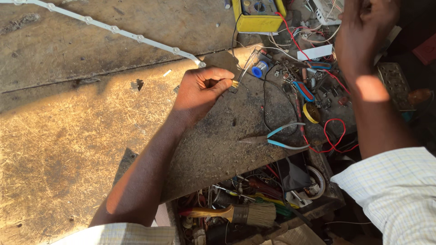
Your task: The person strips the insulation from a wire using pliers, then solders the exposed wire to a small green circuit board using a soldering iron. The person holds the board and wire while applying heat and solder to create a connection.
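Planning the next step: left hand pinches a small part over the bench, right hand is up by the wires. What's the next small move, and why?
Probably bring the right hand down to the pliers. The left hand pinches a small yellowish part above the workbench, the right is raised with nothing visibly held, and the blue-handled pliers lie untouched between them.

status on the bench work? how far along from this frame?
Done: tools are out, with pliers lying on the bench beside a solder spool and a yellow meter. In hand: the left hand pinches a small yellowish part; the right hand is raised at the frame's top. Left: no joint is visible, and the white strip lies untouched.
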`<state>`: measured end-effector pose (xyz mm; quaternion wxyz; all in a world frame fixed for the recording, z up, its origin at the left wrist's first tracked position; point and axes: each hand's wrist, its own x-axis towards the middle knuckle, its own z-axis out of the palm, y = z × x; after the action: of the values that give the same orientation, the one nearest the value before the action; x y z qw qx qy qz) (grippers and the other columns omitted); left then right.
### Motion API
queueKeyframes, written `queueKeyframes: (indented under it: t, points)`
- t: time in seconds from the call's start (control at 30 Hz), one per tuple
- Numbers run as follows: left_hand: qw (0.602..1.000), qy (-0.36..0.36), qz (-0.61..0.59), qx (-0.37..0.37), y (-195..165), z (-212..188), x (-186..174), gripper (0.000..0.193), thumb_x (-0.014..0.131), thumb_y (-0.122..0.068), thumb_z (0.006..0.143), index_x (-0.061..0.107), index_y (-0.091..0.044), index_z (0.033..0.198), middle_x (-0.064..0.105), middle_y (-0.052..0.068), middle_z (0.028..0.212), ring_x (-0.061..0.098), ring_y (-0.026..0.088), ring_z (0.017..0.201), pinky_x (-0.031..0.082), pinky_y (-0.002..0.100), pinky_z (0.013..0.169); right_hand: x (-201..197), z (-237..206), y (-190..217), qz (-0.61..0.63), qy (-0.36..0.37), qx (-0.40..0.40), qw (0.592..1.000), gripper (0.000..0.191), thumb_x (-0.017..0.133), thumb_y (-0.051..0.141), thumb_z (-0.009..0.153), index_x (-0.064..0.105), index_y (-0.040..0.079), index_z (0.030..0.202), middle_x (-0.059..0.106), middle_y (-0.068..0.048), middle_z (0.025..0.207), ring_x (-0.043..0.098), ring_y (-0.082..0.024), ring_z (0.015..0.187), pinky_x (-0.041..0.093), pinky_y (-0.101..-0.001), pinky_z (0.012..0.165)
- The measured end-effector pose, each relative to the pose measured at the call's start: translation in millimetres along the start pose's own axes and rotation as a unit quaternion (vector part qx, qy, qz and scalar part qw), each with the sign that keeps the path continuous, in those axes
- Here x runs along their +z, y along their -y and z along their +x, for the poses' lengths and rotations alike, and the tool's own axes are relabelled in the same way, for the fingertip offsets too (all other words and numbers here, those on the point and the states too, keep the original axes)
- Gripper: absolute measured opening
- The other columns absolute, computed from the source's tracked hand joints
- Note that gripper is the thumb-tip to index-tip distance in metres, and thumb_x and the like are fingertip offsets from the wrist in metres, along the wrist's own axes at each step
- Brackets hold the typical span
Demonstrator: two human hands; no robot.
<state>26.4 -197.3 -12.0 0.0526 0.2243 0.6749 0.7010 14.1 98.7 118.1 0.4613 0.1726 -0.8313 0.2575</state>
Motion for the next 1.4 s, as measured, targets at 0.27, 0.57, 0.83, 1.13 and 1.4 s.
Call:
queueKeyframes:
  t: [0.27, 0.57, 0.83, 1.13, 1.4]
  points:
    - [0.998, -0.044, -0.032, -0.007, -0.3, 2.7, 2.2, 0.02, 0.071, -0.014, 0.1, 0.075, -0.005, 0.118, 0.08, 0.006, 0.096, 0.074, 0.01, 0.085, 0.063, 0.025, 0.077, -28.1, -88.4, 72.4, 0.472, 0.073, 0.259, 0.84, 0.011, 0.055, 0.004, 0.118, 0.063, -0.003, 0.121, 0.07, -0.016, 0.11, 0.072, -0.021, 0.094, 0.063, -0.0367, 0.083]
    - [0.994, -0.061, -0.096, -0.01, 9.2, 7.6, 5.2, 0.018, 0.071, -0.01, 0.101, 0.075, -0.001, 0.117, 0.079, 0.01, 0.1, 0.074, 0.013, 0.086, 0.063, 0.027, 0.079, -20.9, -127.5, 107.6, 0.482, 0.101, 0.319, 0.81, 0.007, 0.057, 0.004, 0.115, 0.059, 0.001, 0.121, 0.069, -0.014, 0.109, 0.069, -0.019, 0.08, 0.059, -0.0321, 0.069]
    - [0.995, -0.063, -0.071, -0.042, 8.4, 11.6, 3.0, 0.021, 0.07, -0.014, 0.099, 0.075, -0.006, 0.118, 0.08, 0.007, 0.104, 0.078, 0.014, 0.088, 0.063, 0.026, 0.071, -4.5, -134.9, 104.2, 0.091, 0.167, -0.036, 0.981, 0.036, 0.074, -0.012, 0.097, 0.07, -0.001, 0.13, 0.064, -0.02, 0.135, 0.07, -0.029, 0.118, 0.062, -0.0348, 0.096]
    - [0.998, -0.018, -0.053, -0.003, 9.2, 19.8, 8.9, 0.02, 0.072, -0.015, 0.101, 0.075, -0.006, 0.119, 0.08, 0.009, 0.107, 0.08, 0.016, 0.094, 0.066, 0.028, 0.074, 8.2, -141.7, 77.8, 0.14, 0.182, 0.006, 0.973, 0.047, 0.082, -0.007, 0.09, 0.066, -0.004, 0.134, 0.055, -0.023, 0.149, 0.063, -0.033, 0.135, 0.06, -0.0395, 0.11]
    - [0.996, 0.021, -0.083, 0.022, 3.4, 27.0, 20.9, 0.018, 0.071, -0.012, 0.103, 0.074, -0.004, 0.12, 0.079, 0.01, 0.109, 0.079, 0.015, 0.101, 0.069, 0.029, 0.083, 11.9, -141.2, 57.3, 0.157, 0.154, 0.074, 0.973, 0.04, 0.086, -0.004, 0.093, 0.068, -0.003, 0.129, 0.061, -0.014, 0.145, 0.064, -0.026, 0.13, 0.057, -0.0354, 0.107]
